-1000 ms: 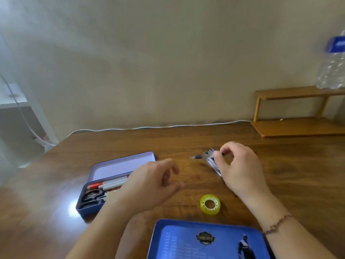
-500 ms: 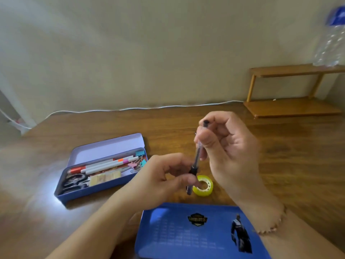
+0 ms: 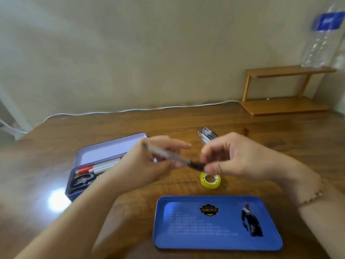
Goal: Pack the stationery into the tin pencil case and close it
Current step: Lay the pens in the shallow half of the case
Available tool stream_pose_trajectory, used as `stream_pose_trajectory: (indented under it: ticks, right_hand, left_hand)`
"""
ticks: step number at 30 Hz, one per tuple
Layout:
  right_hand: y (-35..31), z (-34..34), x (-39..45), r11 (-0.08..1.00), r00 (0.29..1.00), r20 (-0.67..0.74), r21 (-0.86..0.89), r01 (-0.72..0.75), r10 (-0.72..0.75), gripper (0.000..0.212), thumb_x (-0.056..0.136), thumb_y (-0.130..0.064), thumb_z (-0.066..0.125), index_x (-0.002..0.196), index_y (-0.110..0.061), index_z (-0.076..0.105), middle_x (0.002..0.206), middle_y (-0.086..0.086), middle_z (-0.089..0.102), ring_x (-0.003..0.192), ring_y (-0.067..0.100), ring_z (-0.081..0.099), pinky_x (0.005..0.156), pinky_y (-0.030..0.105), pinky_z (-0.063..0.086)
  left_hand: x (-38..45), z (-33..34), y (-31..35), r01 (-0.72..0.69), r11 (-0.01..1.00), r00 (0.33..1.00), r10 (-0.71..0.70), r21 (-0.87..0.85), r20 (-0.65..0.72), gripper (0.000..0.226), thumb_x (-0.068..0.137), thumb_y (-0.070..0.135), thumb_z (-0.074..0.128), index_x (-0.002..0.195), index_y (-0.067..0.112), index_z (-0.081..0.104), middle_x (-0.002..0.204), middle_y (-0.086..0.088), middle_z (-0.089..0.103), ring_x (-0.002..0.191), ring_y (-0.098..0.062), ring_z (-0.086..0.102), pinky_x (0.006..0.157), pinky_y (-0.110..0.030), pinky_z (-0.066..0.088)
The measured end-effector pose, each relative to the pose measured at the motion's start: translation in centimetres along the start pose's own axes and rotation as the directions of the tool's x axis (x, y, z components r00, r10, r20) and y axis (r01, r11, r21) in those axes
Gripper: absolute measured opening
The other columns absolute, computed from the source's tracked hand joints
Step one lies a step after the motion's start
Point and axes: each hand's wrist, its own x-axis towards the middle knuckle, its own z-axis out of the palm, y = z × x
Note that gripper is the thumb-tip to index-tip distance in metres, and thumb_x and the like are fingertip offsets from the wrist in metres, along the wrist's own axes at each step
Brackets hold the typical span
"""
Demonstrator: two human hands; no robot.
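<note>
A: Step? Quick.

B: Mid-transfer. One pen (image 3: 168, 156) is held across both hands above the wooden table (image 3: 270, 146). The left hand (image 3: 147, 165) is closed round the clear barrel; the right hand (image 3: 237, 157) pinches the dark tip end between thumb and forefinger. Blurred, so I can't tell which hand carries the weight.

A: Where's the case?

B: The open tin pencil case (image 3: 104, 157) sits on the table left of the hands, partly behind the left wrist. There's a red-capped marker (image 3: 87, 169) and white pens inside, with something dark below, probably scissors (image 3: 82, 181). Its blue lid (image 3: 216, 223) lies apart, near the person, printed side up.

A: Next move?

B: My guess: the right hand lets go, the left swings the pen over and lays it lengthwise alongside the markers. It has to lie flat or the lid won't seat.

A: What's left out?

B: A bundle of silver pens (image 3: 207, 136) just beyond the hands and a yellow tape roll (image 3: 210, 180) right under the right thumb. So far from done, lid not on.

A: Obstacles?

B: The left forearm covers the case's near end. Otherwise there's a white cable (image 3: 130, 110) at the wall, a small wooden shelf (image 3: 285, 86) and a plastic bottle (image 3: 321, 40) far right, all well clear.
</note>
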Motion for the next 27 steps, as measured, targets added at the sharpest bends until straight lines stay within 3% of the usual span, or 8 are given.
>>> stream_pose_trajectory:
  ticks: [4,7,10,12,14,18,23,27]
  right_hand:
    - [1.7,0.0,-1.3,0.916,0.935,0.244,-0.371,-0.154,0.256,0.015,0.077,-0.04,0.075,0.084,-0.029,0.068,0.077,-0.014,0.064,0.067,0.001,0.058,0.059,0.018,0.044]
    - [2.4,0.8,-1.1,0.849,0.93,0.207,-0.501,-0.166,0.304,0.028,0.071,-0.052,0.074,0.08,-0.028,0.061,0.068,-0.018,0.057,0.058,0.0,0.052,0.051,0.019,0.04]
    - [3.5,0.1,-0.6,0.87,0.964,-0.073,-0.418,-0.261,0.255,0.026,0.073,-0.055,0.073,0.079,-0.031,0.062,0.063,-0.016,0.057,0.055,0.001,0.05,0.053,0.021,0.044]
    - [5.0,-1.0,-0.1,0.826,0.896,-0.39,-0.419,-0.378,0.213,0.018,0.078,-0.052,0.07,0.078,-0.035,0.063,0.065,-0.014,0.059,0.061,0.002,0.054,0.053,0.023,0.045]
    - [6.2,-1.6,0.5,0.675,0.828,-0.53,-0.544,-0.498,0.184,0.018,0.079,-0.055,0.067,0.08,-0.039,0.059,0.074,-0.015,0.056,0.07,0.004,0.053,0.052,0.024,0.039]
    - [7.5,-1.2,1.6,0.574,0.789,-0.579,-0.582,-0.575,0.203,0.027,0.077,-0.065,0.063,0.089,-0.042,0.057,0.078,-0.019,0.053,0.074,0.002,0.049,0.051,0.023,0.038]
    - [7.3,-0.2,2.2,0.538,0.79,-0.605,-0.634,-0.556,0.103,0.011,0.083,-0.048,0.065,0.087,-0.038,0.063,0.073,-0.019,0.053,0.078,0.007,0.049,0.05,0.023,0.039]
    - [6.9,-0.5,1.5,0.678,0.776,-0.622,-0.528,-0.512,0.101,0.006,0.083,-0.04,0.071,0.081,-0.037,0.065,0.073,-0.017,0.059,0.074,0.004,0.054,0.056,0.027,0.046]
  left_hand:
    - [-1.2,0.2,-1.6,0.147,0.978,0.988,-0.152,0.145,0.025,0.034,0.094,0.002,0.059,0.103,0.033,0.071,0.075,0.018,0.066,0.061,-0.002,0.06,0.058,-0.014,0.046]
    - [-1.3,1.8,-1.6,-0.021,0.927,0.971,-0.07,0.374,0.229,0.022,0.093,0.039,0.063,0.115,0.039,0.063,0.097,0.022,0.063,0.088,-0.003,0.062,0.072,-0.016,0.05]
    - [-1.5,3.1,-1.2,-0.18,0.889,0.897,-0.027,0.421,0.442,0.041,0.086,0.059,0.063,0.122,0.041,0.058,0.112,0.022,0.057,0.102,0.001,0.058,0.085,-0.024,0.051]
    - [-1.4,3.7,-1.1,-0.2,0.886,0.903,0.002,0.418,0.429,0.036,0.087,0.054,0.064,0.119,0.039,0.06,0.11,0.021,0.056,0.097,0.002,0.058,0.082,-0.026,0.052]
    - [-1.4,3.7,-1.1,-0.187,0.898,0.917,0.013,0.399,0.399,0.028,0.089,0.045,0.064,0.115,0.037,0.063,0.103,0.018,0.059,0.089,0.0,0.058,0.076,-0.026,0.052]
    - [-1.6,3.0,-1.2,-0.173,0.884,0.93,0.003,0.433,0.367,0.025,0.088,0.043,0.062,0.112,0.039,0.064,0.098,0.019,0.06,0.085,0.001,0.058,0.071,-0.023,0.052]
    - [-1.7,2.6,-1.6,-0.162,0.854,0.945,-0.01,0.494,0.327,0.025,0.087,0.042,0.058,0.111,0.038,0.064,0.096,0.018,0.063,0.082,-0.001,0.06,0.066,-0.026,0.054]
    - [-1.5,2.3,-2.1,-0.141,0.848,0.95,-0.03,0.512,0.311,0.027,0.086,0.044,0.058,0.111,0.039,0.063,0.095,0.019,0.063,0.082,0.002,0.059,0.066,-0.019,0.052]
